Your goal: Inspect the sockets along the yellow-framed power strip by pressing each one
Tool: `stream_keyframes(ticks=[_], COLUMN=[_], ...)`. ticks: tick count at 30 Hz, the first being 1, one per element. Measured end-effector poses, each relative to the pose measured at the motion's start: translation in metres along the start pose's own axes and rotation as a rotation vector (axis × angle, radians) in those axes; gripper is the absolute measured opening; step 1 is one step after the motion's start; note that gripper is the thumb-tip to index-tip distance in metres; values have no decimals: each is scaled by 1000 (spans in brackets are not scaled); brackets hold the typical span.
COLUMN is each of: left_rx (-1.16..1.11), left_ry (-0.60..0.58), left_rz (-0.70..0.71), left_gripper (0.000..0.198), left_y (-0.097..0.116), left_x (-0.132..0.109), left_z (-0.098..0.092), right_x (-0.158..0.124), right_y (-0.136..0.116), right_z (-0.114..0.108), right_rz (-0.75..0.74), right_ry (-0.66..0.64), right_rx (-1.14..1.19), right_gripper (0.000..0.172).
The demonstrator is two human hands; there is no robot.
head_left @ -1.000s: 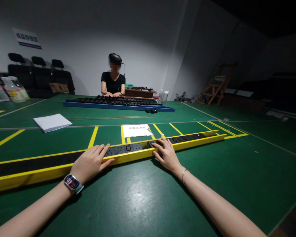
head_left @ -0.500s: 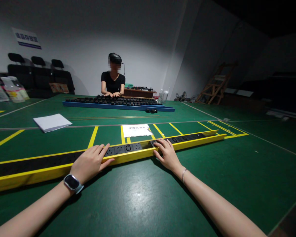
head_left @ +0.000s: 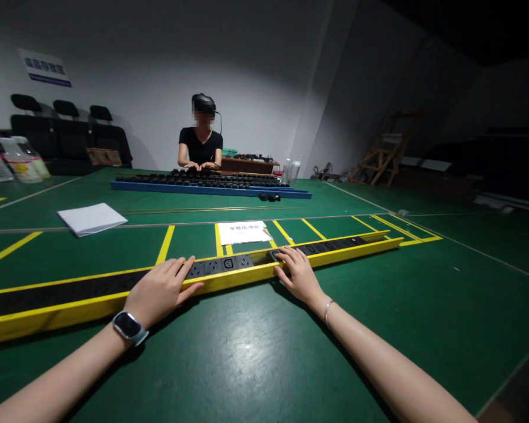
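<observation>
A long yellow rail (head_left: 229, 281) lies slantwise across the table, its channel lined with black socket modules (head_left: 212, 267). My left hand (head_left: 156, 291) rests over the rail left of the middle, fingers stretched across the modules and thumb apart along the near wall. To the right, the fingers of my right hand (head_left: 298, 276) are spread over a black socket module (head_left: 274, 255), partly covering it, with the thumb at the near wall. Between the hands, a short gap in the row of modules shows just left of my right fingers.
A white label sheet (head_left: 244, 232) lies behind the rail, and folded white paper (head_left: 91, 219) to its left. Across the green table (head_left: 247, 358), a person (head_left: 200, 145) has both hands at blue rails (head_left: 203, 191) bearing black parts. Bottles (head_left: 20, 160) stand far left.
The view has shifted very slightly. Both hands, the rail and the socket modules keep nearly the same places. The person opposite has moved their hands a little.
</observation>
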State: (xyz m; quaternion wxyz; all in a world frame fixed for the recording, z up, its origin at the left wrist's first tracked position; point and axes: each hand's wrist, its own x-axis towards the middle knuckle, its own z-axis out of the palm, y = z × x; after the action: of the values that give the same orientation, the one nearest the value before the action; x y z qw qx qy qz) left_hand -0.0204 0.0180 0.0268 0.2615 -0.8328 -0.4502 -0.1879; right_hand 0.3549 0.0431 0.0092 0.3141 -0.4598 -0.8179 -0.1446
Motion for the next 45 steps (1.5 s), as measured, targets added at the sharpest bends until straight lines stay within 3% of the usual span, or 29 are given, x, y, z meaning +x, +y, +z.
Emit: stream_keyframes(ticks=[10, 15, 45], left_rx=[-71, 31, 84], left_ry=[26, 2, 12], left_rz=[-20, 12, 39], left_gripper=[68, 68, 68], left_y=[-1, 0, 0], left_x=[0, 0, 1], left_z=[2, 1, 0], right_x=[0, 1, 0], right_y=[-1, -3, -4], right_z=[-1, -5, -1], right_rz=[-16, -32, -23], right_ry=[-16, -76, -69], right_rx=[-29, -107, -138], right_gripper=[38, 46, 41])
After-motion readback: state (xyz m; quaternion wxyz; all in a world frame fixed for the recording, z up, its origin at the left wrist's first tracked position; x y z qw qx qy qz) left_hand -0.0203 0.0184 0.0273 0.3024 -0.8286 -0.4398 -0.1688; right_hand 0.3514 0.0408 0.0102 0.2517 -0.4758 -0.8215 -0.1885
